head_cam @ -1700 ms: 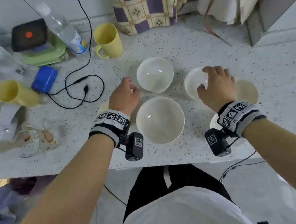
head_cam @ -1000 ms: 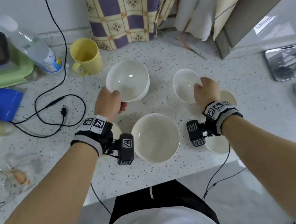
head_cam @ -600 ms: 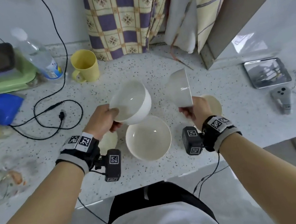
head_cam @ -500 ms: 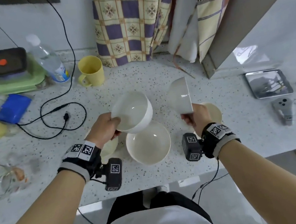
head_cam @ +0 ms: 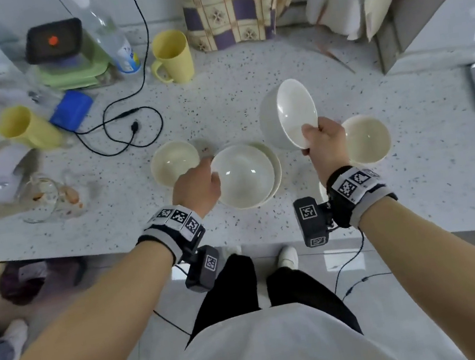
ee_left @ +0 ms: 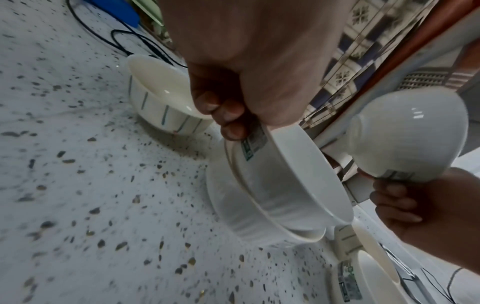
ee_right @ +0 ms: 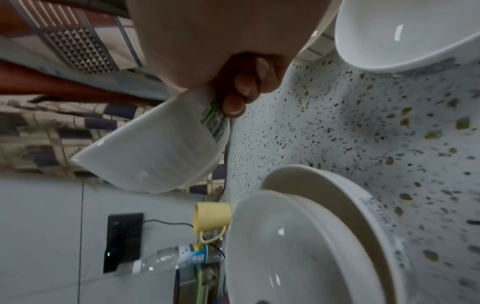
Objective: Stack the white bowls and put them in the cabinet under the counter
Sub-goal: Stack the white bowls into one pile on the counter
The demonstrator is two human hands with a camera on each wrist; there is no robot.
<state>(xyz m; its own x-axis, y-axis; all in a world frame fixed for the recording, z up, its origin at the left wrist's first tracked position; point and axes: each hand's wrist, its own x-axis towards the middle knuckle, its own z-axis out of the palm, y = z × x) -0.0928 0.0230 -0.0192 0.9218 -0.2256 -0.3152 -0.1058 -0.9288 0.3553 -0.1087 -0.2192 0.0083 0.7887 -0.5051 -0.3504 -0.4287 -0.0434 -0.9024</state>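
My left hand [head_cam: 208, 173] pinches the near-left rim of a white bowl [head_cam: 243, 175] that sits tilted inside a wider white bowl [head_cam: 275, 165] on the speckled counter [head_cam: 218, 105]. In the left wrist view the fingers [ee_left: 228, 115] curl over the held bowl's [ee_left: 285, 181] rim, and the lower bowl [ee_left: 233, 211] shows beneath it. My right hand [head_cam: 312, 137] grips a second white bowl [head_cam: 295, 113] by its rim, lifted and tipped on edge above the counter; the right wrist view shows this bowl [ee_right: 161, 152] too.
A small striped bowl [head_cam: 174, 163] stands left of the stack and a cream bowl [head_cam: 366, 137] to the right. Two yellow mugs [head_cam: 173, 56], a water bottle [head_cam: 115, 46], a black cable [head_cam: 125, 129] and a glass [head_cam: 43, 198] crowd the back left. The counter's front edge [head_cam: 115, 241] is near.
My left hand has lowered its bowl into the wide bowl on the counter. My right hand still holds its bowl raised and tipped, now further right of the stack.
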